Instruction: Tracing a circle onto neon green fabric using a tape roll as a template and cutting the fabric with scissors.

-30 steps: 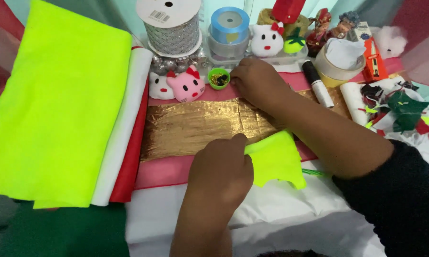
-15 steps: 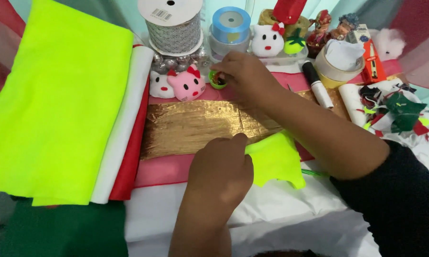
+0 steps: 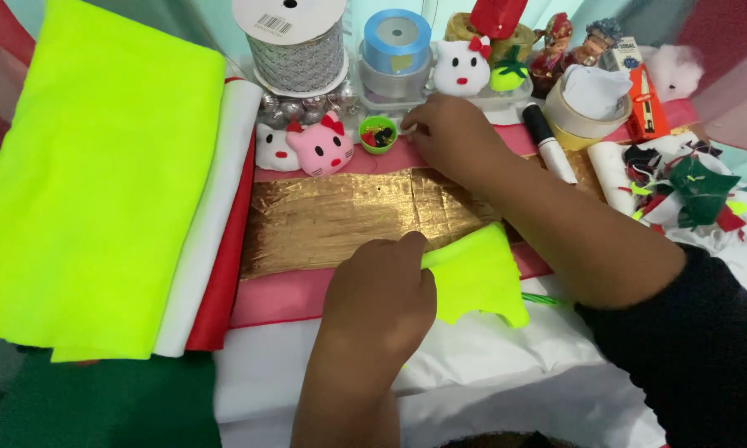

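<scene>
Layered sheets of fabric cover the work surface: a large neon-yellow felt sheet (image 3: 92, 174) at the left edge, white and red sheets beside it, and a creased gold foil strip (image 3: 349, 217) across the middle over a pink sheet (image 3: 282, 294).

Left hand (image 3: 379, 294): rests near the front edge, fingers closed in a pinch on the left side of a small neon-yellow felt cut-out (image 3: 477, 278), which lies partly on the gold foil strip and partly on the pink sheet.

Right hand (image 3: 448, 133): reached to the far edge, fingertips drawn together just beside a small green cap holding tiny red and black bits (image 3: 378, 133). Whether anything is held between the fingertips cannot be determined.

Adjacent items: a pink plush cat head (image 3: 319, 147) touching a white one left of the cap; a silver ribbon spool (image 3: 295, 46) and a blue tape roll (image 3: 397, 41) behind; a black-capped white marker (image 3: 548, 143) right of the wrist.
</scene>
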